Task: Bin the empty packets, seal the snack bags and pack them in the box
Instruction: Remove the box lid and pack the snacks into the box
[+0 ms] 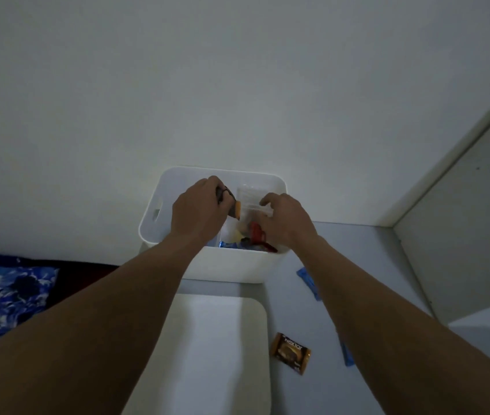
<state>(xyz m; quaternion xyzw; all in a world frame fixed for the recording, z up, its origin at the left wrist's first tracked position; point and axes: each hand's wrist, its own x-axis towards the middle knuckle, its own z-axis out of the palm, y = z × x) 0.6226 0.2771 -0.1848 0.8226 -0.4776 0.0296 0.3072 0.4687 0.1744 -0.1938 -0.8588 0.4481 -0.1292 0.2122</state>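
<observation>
A white plastic box [160,202] stands against the wall with both my hands inside its opening. My left hand [197,209] grips a dark snack packet [233,209] with an orange patch. My right hand [284,218] has its fingers curled on a clear plastic bag [248,194] inside the box. Red and blue packets [255,235] lie lower in the box. A brown Nextar packet [291,351] lies on the grey surface in front. Two blue packets [308,281] [347,354] show beside my right forearm, partly hidden by it.
A white lid [216,348] lies flat in front of the box. A blue patterned cloth [4,298] sits at the left edge. A white cabinet panel [459,235] stands at the right. The wall [207,85] rises right behind the box.
</observation>
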